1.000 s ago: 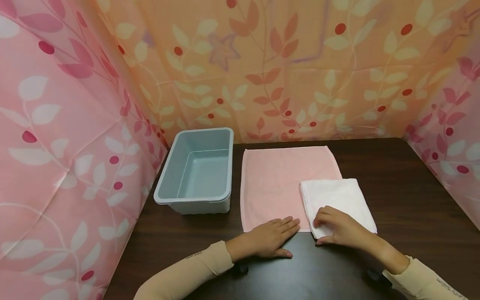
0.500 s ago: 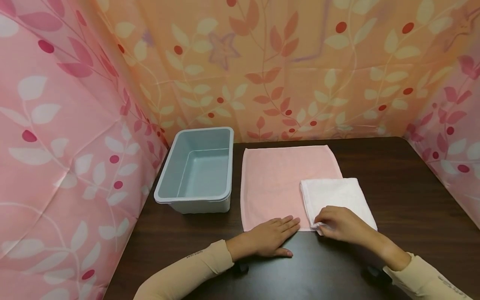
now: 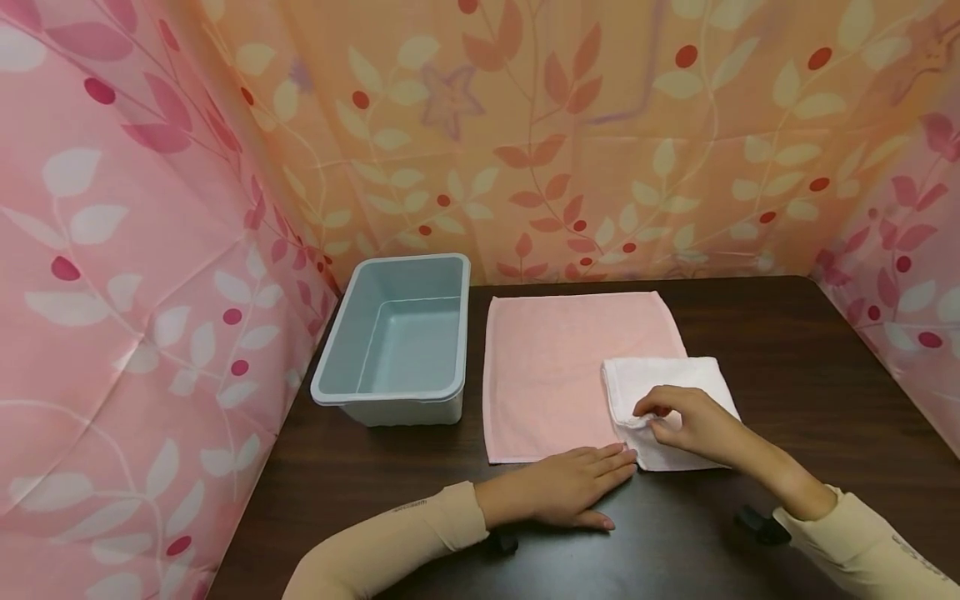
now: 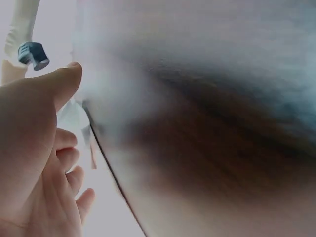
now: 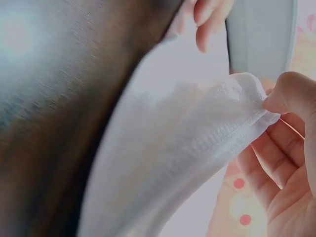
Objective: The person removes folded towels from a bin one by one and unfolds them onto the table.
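Observation:
A white towel (image 3: pixel 628 379), folded into a square, overlaps the near right part of a pink towel (image 3: pixel 555 367) spread flat. My right hand (image 3: pixel 693 423) pinches the white towel's near left corner between thumb and fingers and holds it raised. In the right wrist view, the lifted cloth (image 5: pixel 192 133) stretches up to the thumb tip. With fingers straight, my left hand (image 3: pixel 573 487) rests palm down along the near edge, its fingertips right at the white towel's near left corner. The left wrist view shows that hand's thumb and fingers (image 4: pixel 85 201) extended, with nothing gripped.
A light blue plastic basin (image 3: pixel 397 400) stands on the dark wooden table (image 3: pixel 795 367), left of the towels. Floral curtains (image 3: pixel 525 183) hang behind the table and along both sides.
My right hand has taken hold of the white towel's near left corner and lifted it up and away from the near edge. My left hand has slid right, toward the white towel.

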`<state>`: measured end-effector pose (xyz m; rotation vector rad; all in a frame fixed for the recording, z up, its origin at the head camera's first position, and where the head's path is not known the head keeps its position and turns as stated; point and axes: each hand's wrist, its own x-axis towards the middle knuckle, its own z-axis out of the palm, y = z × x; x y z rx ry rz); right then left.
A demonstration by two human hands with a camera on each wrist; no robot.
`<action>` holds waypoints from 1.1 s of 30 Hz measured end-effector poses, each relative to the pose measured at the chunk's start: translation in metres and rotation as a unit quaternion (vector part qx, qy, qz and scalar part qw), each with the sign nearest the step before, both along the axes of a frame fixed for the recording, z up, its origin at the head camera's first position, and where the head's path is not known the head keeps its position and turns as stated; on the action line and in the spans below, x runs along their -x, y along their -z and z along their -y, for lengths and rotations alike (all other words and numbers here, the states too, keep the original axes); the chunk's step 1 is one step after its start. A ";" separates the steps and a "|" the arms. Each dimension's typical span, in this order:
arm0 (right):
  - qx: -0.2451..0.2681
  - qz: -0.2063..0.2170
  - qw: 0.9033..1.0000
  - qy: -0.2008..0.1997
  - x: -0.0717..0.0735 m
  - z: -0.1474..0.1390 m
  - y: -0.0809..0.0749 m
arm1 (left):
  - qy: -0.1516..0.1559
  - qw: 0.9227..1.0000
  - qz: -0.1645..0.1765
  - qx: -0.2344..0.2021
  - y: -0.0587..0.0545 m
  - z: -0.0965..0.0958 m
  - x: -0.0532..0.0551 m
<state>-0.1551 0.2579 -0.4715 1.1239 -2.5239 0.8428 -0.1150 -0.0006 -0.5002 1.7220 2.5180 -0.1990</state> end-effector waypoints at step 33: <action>-0.108 0.089 0.986 0.088 0.151 0.007 -0.060 | -0.014 0.998 -0.044 0.042 0.004 -0.020 0.003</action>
